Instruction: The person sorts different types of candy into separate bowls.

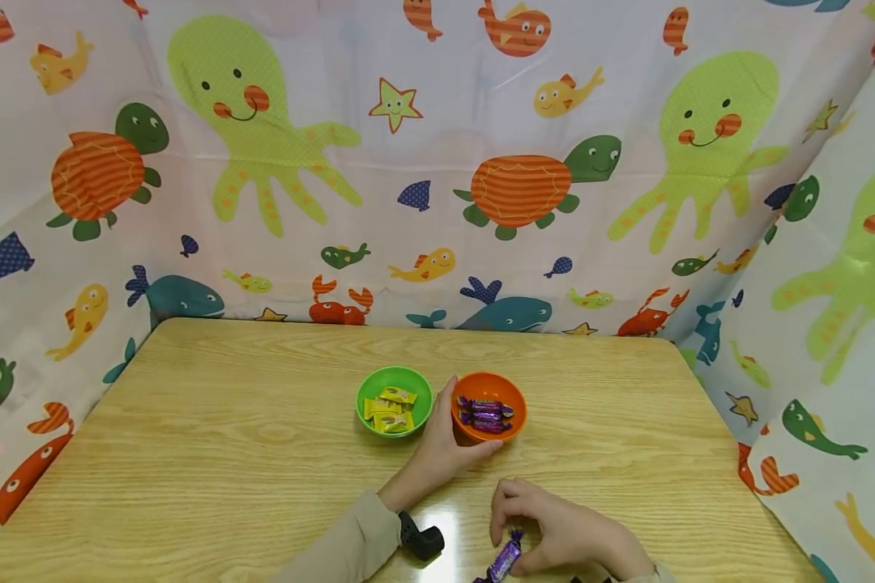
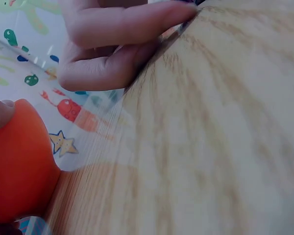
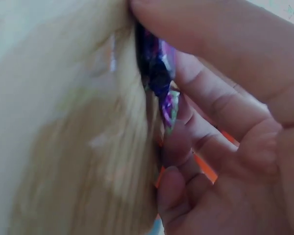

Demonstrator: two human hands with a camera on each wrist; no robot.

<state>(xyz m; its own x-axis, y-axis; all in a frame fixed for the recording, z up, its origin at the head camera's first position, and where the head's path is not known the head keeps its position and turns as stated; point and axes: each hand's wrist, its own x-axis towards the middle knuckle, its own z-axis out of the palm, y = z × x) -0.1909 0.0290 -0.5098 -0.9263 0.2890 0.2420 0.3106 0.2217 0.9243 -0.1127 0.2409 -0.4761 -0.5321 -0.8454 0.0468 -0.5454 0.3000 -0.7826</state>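
Observation:
My left hand (image 1: pixel 441 445) holds the orange bowl (image 1: pixel 519 429) by its left and near sides, fingers along the left rim and thumb across the front. Several purple-wrapped candies (image 1: pixel 485 414) lie inside that bowl. Closer to me, my right hand (image 1: pixel 554 522) has its thumb and curled fingers around a single purple twist-wrapped candy (image 1: pixel 505 559) on the table. The right wrist view shows this candy (image 3: pixel 159 63) between thumb and fingers, close against the wood. In the left wrist view, the orange bowl (image 2: pixel 19 161) appears at the left, below the right hand's bent fingers.
A green bowl (image 1: pixel 365 389) with several yellow-wrapped candies (image 1: pixel 390 413) stands just left of the left hand. The wooden table (image 1: pixel 226 437) reaches back to a cloth (image 1: pixel 437 146) printed with sea animals, which also hangs at both sides.

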